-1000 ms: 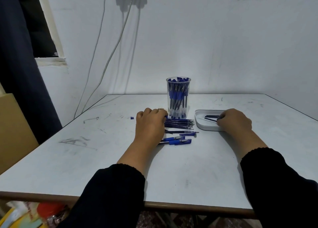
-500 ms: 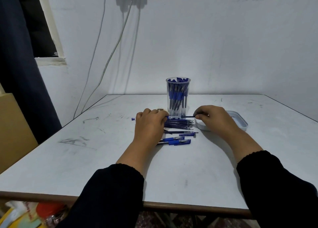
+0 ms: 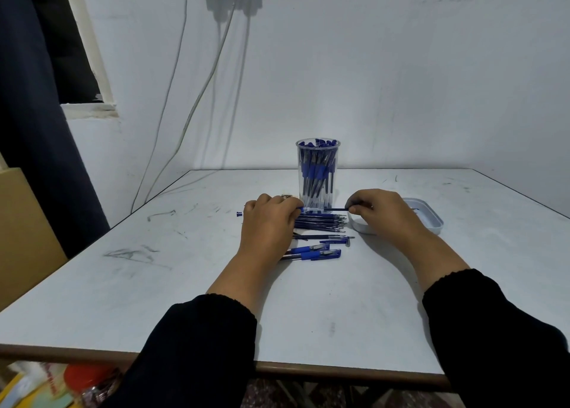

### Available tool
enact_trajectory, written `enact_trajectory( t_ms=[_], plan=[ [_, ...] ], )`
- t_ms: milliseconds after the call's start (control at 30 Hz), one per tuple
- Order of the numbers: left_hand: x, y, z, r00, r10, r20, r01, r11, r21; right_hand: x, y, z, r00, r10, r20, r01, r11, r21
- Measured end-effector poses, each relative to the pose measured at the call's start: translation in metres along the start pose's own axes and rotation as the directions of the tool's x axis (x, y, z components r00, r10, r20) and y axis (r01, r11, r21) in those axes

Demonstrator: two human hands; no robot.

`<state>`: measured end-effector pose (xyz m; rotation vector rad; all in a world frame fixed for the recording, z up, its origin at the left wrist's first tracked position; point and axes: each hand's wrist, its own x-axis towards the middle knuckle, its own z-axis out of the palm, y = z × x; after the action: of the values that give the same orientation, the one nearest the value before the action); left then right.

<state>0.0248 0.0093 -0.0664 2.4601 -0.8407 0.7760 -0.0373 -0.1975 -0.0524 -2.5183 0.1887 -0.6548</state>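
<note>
My left hand hides the pen midsection; at 3 o'clock, my right hand hides the refill end

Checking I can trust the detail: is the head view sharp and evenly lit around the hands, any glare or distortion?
Head view: dim, bluish, no glare on table; refill, pen, left hand, right hand all sharp; soft shadows under hands; wide-angle bending at edges.

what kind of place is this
Likely a makeshift pen-assembly bench: scuffed white table, clear cup packed with blue pens, pile of refills, left hand gripping a pen, right hand pinching a refill.
</note>
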Motion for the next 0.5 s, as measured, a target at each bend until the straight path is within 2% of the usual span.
enact_trajectory(
  t_ms=[500],
  plan=[
    [0.0005, -0.0002, 0.0033, 1.0, 0.025, 0.002, -0.025, 1.0, -0.017, -0.0012, -0.0052, 0.0055, 0.999, -0.043, 0.031, 0.041, 0.998, 0.046]
  ],
)
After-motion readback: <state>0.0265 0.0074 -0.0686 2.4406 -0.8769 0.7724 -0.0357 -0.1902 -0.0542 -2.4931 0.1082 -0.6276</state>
